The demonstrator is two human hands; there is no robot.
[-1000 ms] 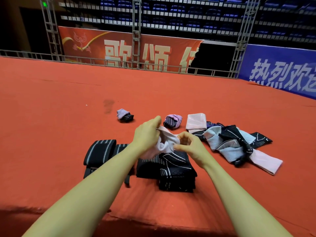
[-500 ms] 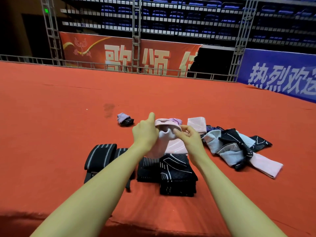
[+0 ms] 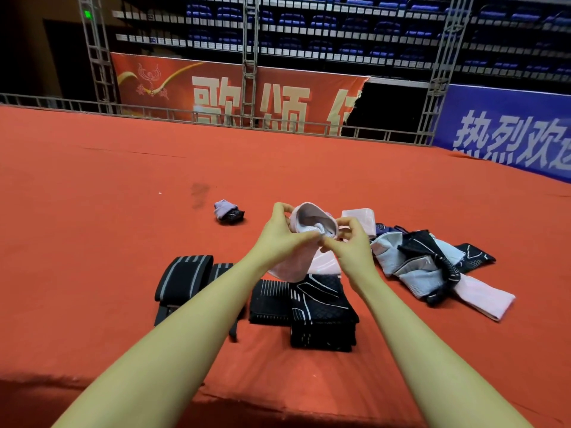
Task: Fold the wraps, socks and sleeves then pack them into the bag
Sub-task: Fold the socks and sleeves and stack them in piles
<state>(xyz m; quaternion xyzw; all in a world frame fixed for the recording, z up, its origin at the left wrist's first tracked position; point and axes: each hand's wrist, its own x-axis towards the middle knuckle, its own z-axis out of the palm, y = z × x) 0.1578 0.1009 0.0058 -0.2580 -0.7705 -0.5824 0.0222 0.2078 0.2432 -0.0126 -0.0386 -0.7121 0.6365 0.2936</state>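
While raised above red carpet (image 3: 92,242), pink sock (image 3: 312,222) pinched at cuff by left hand (image 3: 278,236) and right hand (image 3: 352,248); cuff now stretched open over rolled bundle, a second ago unturned. Likely last tuck of fold. Folded black sleeves (image 3: 321,313) below, unfolded pile (image 3: 432,261) right. Bag unseen.

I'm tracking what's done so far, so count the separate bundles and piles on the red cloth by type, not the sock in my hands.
Rolled sock bundle: 1
Folded pink piece: 1
Black striped wraps: 1 group
Folded black stack: 1
Unfolded heap: 1
Total: 5. How many pieces each group holds cannot be told.
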